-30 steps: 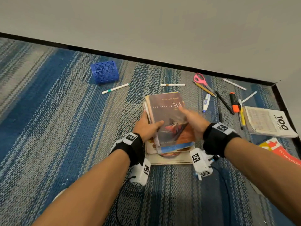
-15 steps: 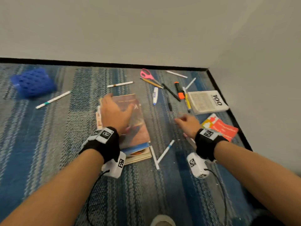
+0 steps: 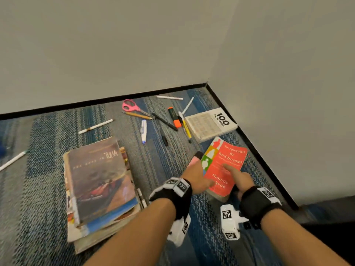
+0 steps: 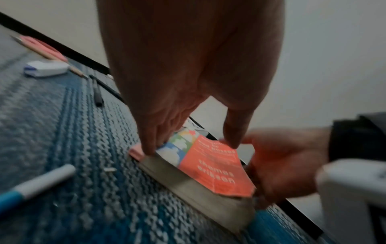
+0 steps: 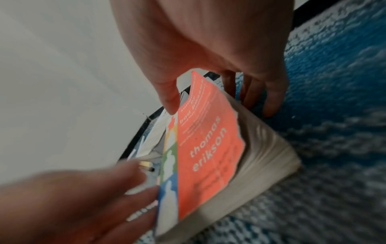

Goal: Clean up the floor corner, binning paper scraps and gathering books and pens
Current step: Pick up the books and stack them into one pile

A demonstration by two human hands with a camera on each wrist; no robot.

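Both hands have left the book stack and now meet on the red paperback [image 3: 223, 167], which lay untouched by the wall half a second ago. On its spine side, the left hand [image 3: 196, 178] has fingers down along the spine edge and thumb [image 4: 236, 132] on the cover. From the opposite side, the right hand [image 3: 237, 178] lays its thumb [image 5: 169, 95] on the cover while its fingers curl under the page edge; that edge is tilted up off the carpet [image 3: 167, 160]. A pink-and-black marker [image 3: 196, 158] lies just beyond the left fingertips, touching the paperback's spine. Left of the left hand sits the book stack [image 3: 99, 189], topped by the Tulsa paperback [image 3: 99, 181], with no hand on it. Beyond both hands, near the corner, lies the "100 Filipinos" book [image 3: 211, 123]. Left of it are scattered an orange highlighter [image 3: 174, 117], a yellow pen [image 3: 186, 126], black pens, a pencil, pink scissors [image 3: 132, 107] and a white correction pen [image 3: 144, 131].
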